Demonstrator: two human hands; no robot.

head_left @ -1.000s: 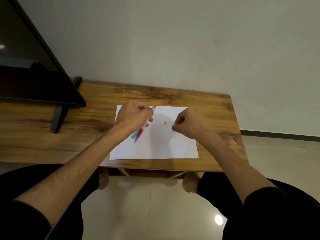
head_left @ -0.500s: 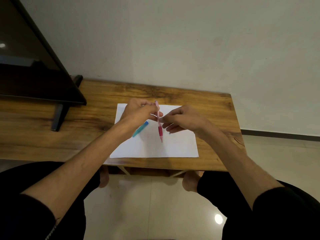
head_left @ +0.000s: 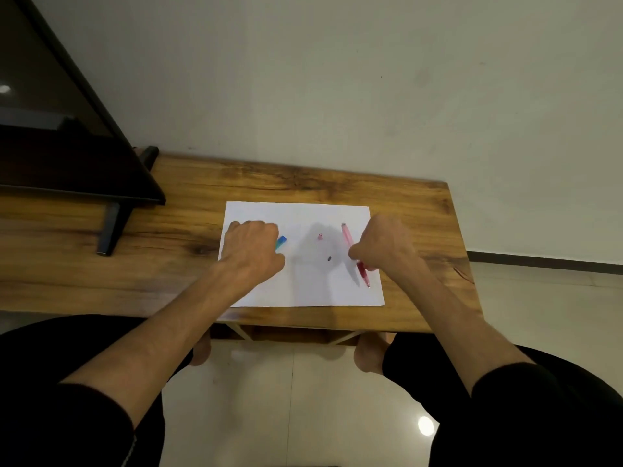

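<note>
Both hands have parted since half a second ago, when they met at the pink pen [head_left: 347, 235] over the middle of the sheet; the pen is now near the paper's right edge. At the left a dark television [head_left: 67, 156] stands on a wooden table [head_left: 182, 284] set against a pale wall [head_left: 337, 96], with glossy floor tiles [head_left: 269, 399] below. On the white sheet of paper [head_left: 303, 289] the left hand [head_left: 253, 251] lies knuckles up, fingers curled over one end of a blue pen [head_left: 281, 242]; whether they pinch it cannot be told. Right of it a small pink piece [head_left: 320, 236] and a small black piece [head_left: 329, 258] lie apart. The right hand [head_left: 384, 247] pinches the pink pen at its middle with curled fingers. The pen's long axis runs far to near, leaning slightly rightward, its tip pointing toward the paper's near right corner.
</note>
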